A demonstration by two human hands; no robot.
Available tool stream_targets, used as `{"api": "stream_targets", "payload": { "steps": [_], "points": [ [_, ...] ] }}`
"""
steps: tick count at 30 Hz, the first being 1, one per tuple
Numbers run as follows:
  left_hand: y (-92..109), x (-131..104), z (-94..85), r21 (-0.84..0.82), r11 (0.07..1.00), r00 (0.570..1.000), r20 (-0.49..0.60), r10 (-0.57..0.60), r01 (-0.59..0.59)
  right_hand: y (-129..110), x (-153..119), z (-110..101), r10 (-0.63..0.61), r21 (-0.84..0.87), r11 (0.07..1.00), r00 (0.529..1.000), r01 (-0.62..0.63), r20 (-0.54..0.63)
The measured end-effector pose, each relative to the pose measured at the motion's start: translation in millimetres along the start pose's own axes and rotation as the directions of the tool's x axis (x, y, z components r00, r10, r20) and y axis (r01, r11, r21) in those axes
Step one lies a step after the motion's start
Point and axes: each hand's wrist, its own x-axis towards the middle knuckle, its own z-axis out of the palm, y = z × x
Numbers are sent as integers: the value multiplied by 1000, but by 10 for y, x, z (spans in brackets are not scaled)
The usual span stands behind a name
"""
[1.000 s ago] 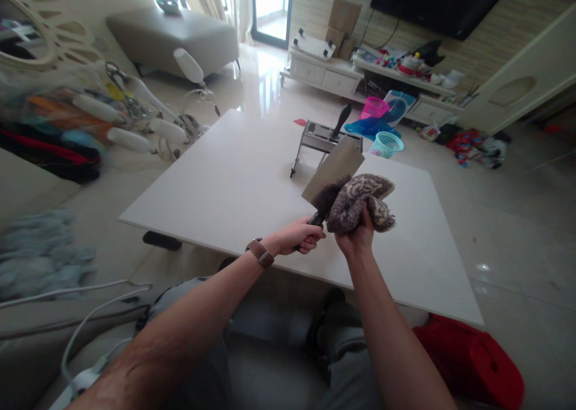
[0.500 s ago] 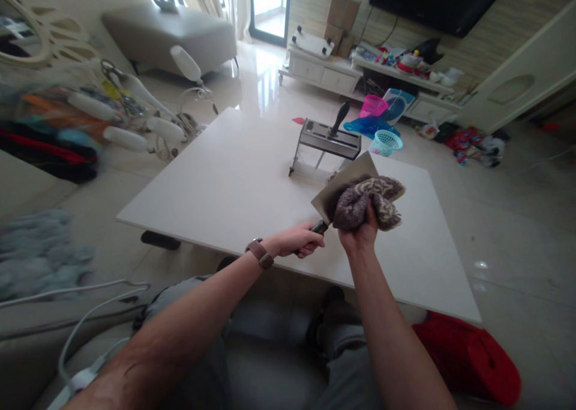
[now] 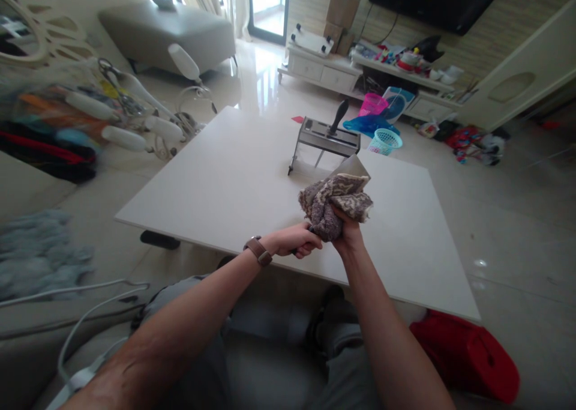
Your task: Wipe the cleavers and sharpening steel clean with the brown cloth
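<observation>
Cleaver (image 3: 359,165) on near side of rack (image 3: 315,135), clenched by handle (image 3: 294,252) in fully closed left hand (image 3: 300,241), under cloth (image 3: 335,197) gripped in half-curled right hand (image 3: 350,233); wipe flat, fingertips off edge.

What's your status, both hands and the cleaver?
Left hand gripping cleaver by its handle. Right hand pressing bunched towel over the blade. Metal stand with black handle just beyond; towel hides most of the blade.

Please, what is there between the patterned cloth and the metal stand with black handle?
In the head view, part of a metal blade shows between cloth and stand, with white tabletop beside it.
</observation>
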Motion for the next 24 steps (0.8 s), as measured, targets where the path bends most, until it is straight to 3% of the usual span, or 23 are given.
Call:
{"api": "stream_targets", "payload": {
  "steps": [6,14,17,24],
  "points": [
    [24,-14,-1,60,998,999,32,-26,24,-139,112,-106,-167,77,982,984,171,-56],
    [-45,63,12,18,1000,996,-89,-10,11,22,-90,97,-68,-40,997,998,69,16],
    [-58,85,33,13,1000,992,-123,-25,27,67,-135,169,-74,-88,993,997,73,-10],
    [-35,68,4,48,998,998,-63,-32,35,61,-79,140,-158,-80,985,983,151,-89]
  ]
}}
